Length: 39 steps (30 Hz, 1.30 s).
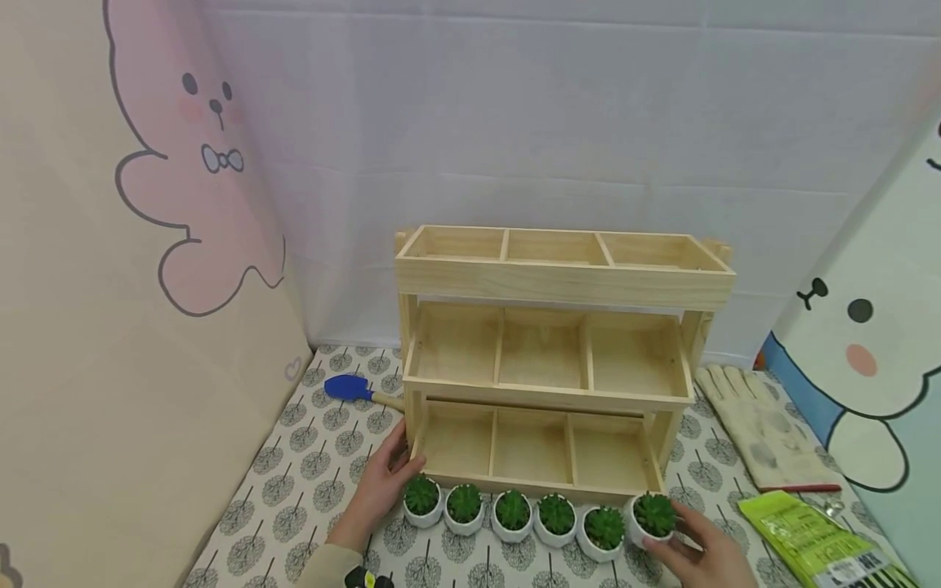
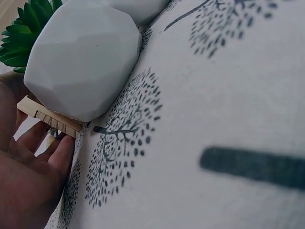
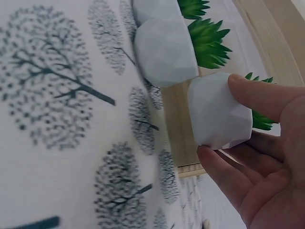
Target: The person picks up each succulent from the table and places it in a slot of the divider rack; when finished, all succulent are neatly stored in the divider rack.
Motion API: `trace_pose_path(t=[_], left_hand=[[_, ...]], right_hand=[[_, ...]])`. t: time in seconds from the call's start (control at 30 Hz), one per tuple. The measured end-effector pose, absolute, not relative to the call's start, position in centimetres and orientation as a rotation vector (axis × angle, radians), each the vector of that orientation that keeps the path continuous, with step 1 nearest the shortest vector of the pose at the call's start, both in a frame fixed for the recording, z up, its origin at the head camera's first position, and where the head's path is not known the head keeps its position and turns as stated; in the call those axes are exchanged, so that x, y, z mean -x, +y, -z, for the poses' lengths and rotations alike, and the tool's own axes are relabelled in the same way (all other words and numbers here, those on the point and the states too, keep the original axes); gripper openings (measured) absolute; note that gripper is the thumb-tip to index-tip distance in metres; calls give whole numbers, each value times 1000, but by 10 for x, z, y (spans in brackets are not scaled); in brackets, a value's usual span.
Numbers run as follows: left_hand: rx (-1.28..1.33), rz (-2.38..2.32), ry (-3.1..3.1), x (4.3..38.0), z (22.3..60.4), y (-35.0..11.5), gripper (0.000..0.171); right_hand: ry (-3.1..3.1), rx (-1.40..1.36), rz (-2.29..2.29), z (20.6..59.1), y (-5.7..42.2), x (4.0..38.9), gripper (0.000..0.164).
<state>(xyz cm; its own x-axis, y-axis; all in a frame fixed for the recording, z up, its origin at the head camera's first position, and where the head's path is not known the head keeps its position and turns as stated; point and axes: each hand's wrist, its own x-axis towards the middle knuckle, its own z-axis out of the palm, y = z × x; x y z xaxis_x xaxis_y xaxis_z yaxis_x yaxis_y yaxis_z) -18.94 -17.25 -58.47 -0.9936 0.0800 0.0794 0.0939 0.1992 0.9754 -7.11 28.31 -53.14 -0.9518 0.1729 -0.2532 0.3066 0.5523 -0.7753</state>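
Note:
A three-tier wooden plant shelf (image 1: 566,282) with divided trays stands at the back. My left hand (image 1: 384,478) grips its lower left corner, thumb toward the front and fingers along the side; the left wrist view shows the fingers beyond the wood's end (image 2: 52,121). With thumb and fingertips, my right hand (image 1: 702,549) pinches a white faceted pot with a green succulent (image 1: 653,516), held a little above the cloth in the right wrist view (image 3: 219,112). Several matching potted succulents (image 1: 512,514) stand in a row before the shelf, the leftmost pot (image 2: 83,59) close by my left hand.
A blue trowel (image 1: 348,387) with a wooden handle lies left of the shelf. To the right are pale work gloves (image 1: 764,433) and a lime-green packet (image 1: 819,539). Tree-patterned cloth (image 1: 316,465) covers the table, with fabric walls behind and at both sides.

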Motion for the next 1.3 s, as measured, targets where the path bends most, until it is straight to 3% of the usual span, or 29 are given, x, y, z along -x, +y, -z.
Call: trace_pose_path(t=[0.67, 0.9, 1.3], left_hand=[[171, 1969, -2424, 188, 583, -173, 78], [154, 1986, -2421, 187, 584, -172, 79], [167, 2021, -2405, 187, 585, -172, 78]], right_hand=[[2736, -257, 1257, 495, 289, 94, 94], [2770, -261, 1232, 490, 286, 105, 107], [2936, -91, 1231, 504, 278, 127, 74]])
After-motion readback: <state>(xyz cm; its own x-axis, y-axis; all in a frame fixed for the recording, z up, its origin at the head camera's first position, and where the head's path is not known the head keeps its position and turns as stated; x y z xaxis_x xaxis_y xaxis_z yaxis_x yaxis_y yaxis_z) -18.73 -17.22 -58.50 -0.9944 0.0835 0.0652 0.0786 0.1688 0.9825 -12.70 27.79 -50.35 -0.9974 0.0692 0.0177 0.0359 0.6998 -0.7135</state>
